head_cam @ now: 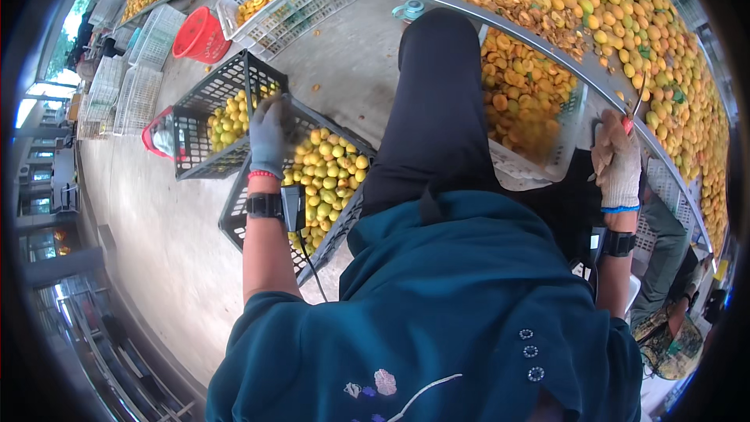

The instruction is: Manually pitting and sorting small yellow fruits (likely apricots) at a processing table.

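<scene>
My left hand [269, 133], in a grey glove, is over the adjoining rims of two black plastic crates; its fingers are blurred, so its hold is unclear. One black crate [211, 158] holds yellow-green fruit at the left, the other [234, 217] more of the same whole apricots [322, 179] under my left forearm. My right hand [615, 155], in a pale knit glove, is closed on a knife with a red handle [627, 124], its blade pointing up beside the metal table edge. Left of it, a white crate [571, 140] is full of halved apricots [515, 88].
A metal-edged table [545, 47] heaped with apricots curves along the right. A red bucket [201, 35] and a white crate of cut fruit [287, 6] stand at the upper left. A lidded bottle [412, 10] is beyond my knee. Another person's leg [662, 258] is at the right.
</scene>
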Demonstrator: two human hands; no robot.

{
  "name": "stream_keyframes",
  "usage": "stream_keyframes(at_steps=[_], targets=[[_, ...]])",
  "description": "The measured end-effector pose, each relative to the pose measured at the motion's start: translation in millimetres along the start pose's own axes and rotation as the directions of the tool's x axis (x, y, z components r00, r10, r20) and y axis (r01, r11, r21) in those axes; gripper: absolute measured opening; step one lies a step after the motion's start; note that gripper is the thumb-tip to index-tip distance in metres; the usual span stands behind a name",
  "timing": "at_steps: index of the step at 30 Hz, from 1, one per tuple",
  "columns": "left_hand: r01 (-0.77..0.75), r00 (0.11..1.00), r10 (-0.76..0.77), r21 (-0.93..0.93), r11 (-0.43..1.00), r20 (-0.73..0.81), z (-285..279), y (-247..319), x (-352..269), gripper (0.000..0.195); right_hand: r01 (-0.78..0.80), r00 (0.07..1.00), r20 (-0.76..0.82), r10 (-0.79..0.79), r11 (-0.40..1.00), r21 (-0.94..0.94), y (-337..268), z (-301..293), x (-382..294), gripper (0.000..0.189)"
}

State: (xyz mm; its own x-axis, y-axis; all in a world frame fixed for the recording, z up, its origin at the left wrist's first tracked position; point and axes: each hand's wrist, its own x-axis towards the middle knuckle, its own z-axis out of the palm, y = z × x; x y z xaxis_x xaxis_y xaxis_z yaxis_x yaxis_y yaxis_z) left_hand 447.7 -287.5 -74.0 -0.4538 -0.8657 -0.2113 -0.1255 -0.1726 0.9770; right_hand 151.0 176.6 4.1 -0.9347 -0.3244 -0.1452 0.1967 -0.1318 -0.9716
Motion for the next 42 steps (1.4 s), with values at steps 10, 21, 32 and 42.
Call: stream_keyframes(at_steps=[10, 21, 32, 42], targets=[[-0.19, 0.708, 0.179, -0.059, 0.98, 0.683, 233, 106, -31, 0.038, -0.16, 0.987, -0.017, 0.161, 0.986, 0.037, 16, -32, 7, 0.015], [-0.291, 0.196, -0.077, 0.133, 0.947, 0.978, 434, 124, -44, 0.035, -0.292, 0.95, -0.133, 0.283, 0.955, -0.055, -18, -54, 65, 0.025], [-0.645, 0.299, -0.031, 0.226, 0.73, 0.954, 610, 100, 41, 0.037, -0.177, 0.932, -0.248, 0.266, 0.927, 0.331, -10, -74, 183, 0.028], [-0.944, 0.327, 0.018, 0.328, -0.028, 0.945, 693, 52, 20, 0.042, -0.229, 0.922, -0.21, 0.326, 0.894, 0.385, -29, -90, 195, 0.021]])
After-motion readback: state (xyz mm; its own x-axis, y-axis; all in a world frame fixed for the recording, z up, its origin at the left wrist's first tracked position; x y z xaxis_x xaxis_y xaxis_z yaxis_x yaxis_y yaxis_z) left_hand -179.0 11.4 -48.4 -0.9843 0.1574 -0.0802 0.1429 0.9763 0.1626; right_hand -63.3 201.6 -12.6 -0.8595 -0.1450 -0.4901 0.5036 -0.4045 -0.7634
